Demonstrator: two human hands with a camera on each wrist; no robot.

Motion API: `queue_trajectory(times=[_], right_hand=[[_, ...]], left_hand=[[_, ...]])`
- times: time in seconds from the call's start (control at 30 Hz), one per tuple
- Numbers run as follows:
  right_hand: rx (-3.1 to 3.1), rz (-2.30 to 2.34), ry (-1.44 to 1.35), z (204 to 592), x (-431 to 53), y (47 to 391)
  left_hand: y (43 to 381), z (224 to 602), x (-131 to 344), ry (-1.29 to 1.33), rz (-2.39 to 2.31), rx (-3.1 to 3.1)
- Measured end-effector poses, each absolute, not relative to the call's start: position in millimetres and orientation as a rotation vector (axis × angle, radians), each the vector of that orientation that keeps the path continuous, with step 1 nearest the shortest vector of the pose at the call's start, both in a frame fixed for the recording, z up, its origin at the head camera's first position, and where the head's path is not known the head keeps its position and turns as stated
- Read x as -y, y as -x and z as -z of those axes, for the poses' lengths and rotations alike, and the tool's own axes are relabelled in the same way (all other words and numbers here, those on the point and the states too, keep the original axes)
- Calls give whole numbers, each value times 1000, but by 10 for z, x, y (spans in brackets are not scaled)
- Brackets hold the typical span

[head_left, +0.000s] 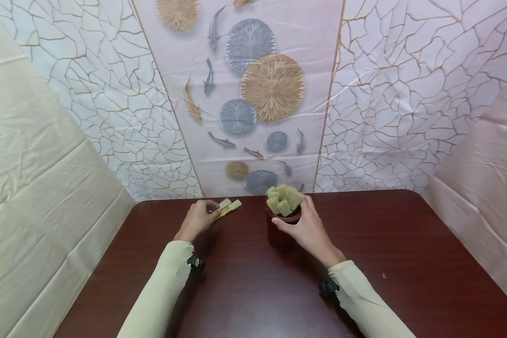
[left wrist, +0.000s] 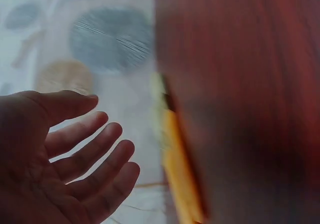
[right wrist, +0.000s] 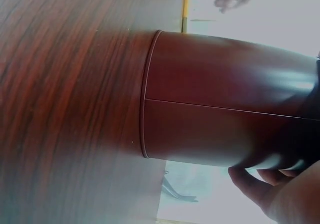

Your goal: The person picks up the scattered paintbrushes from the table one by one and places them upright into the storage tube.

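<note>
A dark red-brown round holder [head_left: 279,234] stands upright on the table, with a bunch of pale yellow-green flat pieces [head_left: 284,198] sticking out of its top. My right hand [head_left: 310,230] grips it near the rim, thumb on the near left and fingers round the right side. In the right wrist view the holder's smooth wall [right wrist: 215,78] shows a thin seam. To the left, my left hand [head_left: 198,219] hovers beside slim yellow sticks with pale flat ends [head_left: 232,206] lying on the table. In the left wrist view its fingers are loosely bent, apart from the yellow stick [left wrist: 176,159].
The dark red wooden table [head_left: 245,291] ends at the back against a patterned cloth [head_left: 253,155] with fish and round motifs. Plain cream cloth [head_left: 34,197] hangs at the left side and more at the right. A small dark device sits on each wrist.
</note>
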State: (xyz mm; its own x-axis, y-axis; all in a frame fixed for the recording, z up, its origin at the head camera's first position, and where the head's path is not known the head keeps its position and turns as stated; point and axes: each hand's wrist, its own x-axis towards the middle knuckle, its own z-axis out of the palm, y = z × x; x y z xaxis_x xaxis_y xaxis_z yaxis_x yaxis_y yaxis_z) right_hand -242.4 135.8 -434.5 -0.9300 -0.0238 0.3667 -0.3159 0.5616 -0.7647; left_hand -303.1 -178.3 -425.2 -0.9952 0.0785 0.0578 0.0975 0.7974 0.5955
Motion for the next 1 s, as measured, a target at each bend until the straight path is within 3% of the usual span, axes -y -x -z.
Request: queue_trajectory(times=[0.3, 0.63, 1.0], right_hand=[[2492, -1301, -286, 4335, -1323, 2402], [2482, -1293, -295, 4303, -1336, 2394], [2479, -1280, -290, 4334, -1350, 2417]], left_hand=[[3107, 4580, 1848, 64, 736, 3071], [2993, 4595, 1757, 125, 499, 2995], [2827, 4493, 1677, 121, 935, 3179]])
